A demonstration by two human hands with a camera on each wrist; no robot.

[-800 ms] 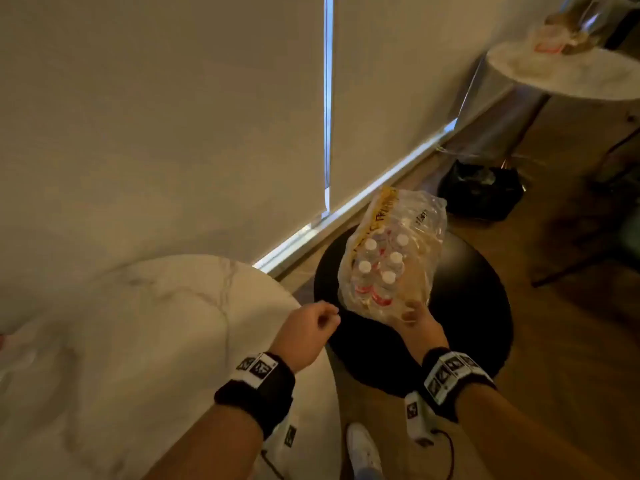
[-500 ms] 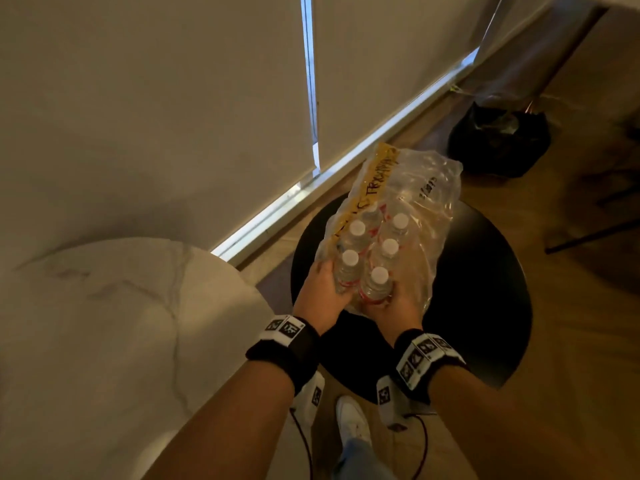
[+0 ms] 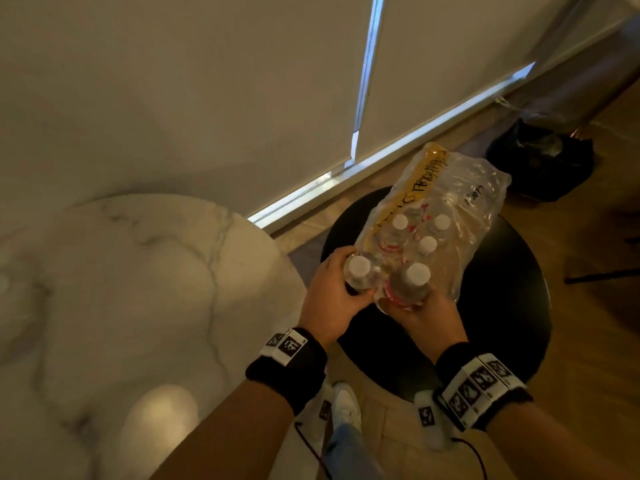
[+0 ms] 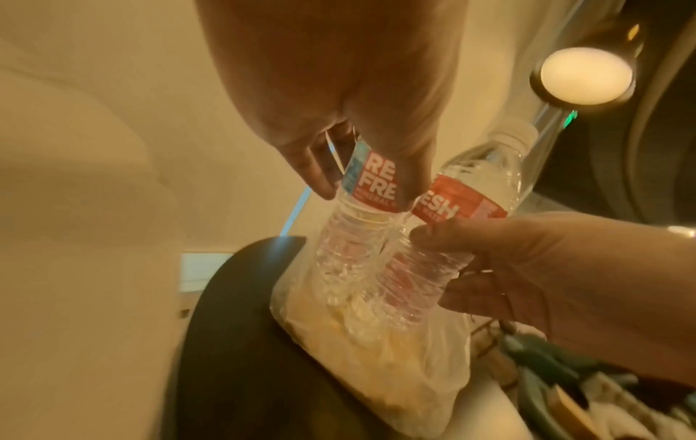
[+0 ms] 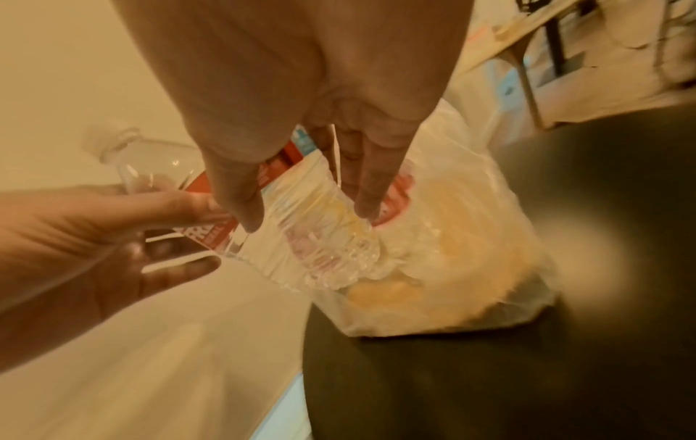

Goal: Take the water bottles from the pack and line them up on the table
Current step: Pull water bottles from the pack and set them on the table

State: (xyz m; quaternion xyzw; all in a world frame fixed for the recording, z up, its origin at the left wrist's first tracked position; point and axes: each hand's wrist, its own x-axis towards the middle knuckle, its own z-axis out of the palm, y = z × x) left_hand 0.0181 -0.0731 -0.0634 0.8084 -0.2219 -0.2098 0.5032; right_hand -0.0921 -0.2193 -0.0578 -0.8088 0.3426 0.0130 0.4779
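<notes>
A torn clear plastic pack with a yellow band lies on a round black stool and holds several white-capped water bottles. My left hand grips the near-left bottle by its red label. My right hand grips the bottle beside it, lower on its ribbed body. Both bottles stand tilted at the pack's open near end, their bases still in the wrap. The white marble table lies to the left, with no bottles on the part in view.
A black bag sits on the wooden floor behind the stool, near the blind-covered window. My white shoe is on the floor between table and stool. The table's edge almost meets the stool.
My left hand moved from above the table edge to the pack. Both hands now grip a bottle each and have drawn them up and toward me out of the wrap.
</notes>
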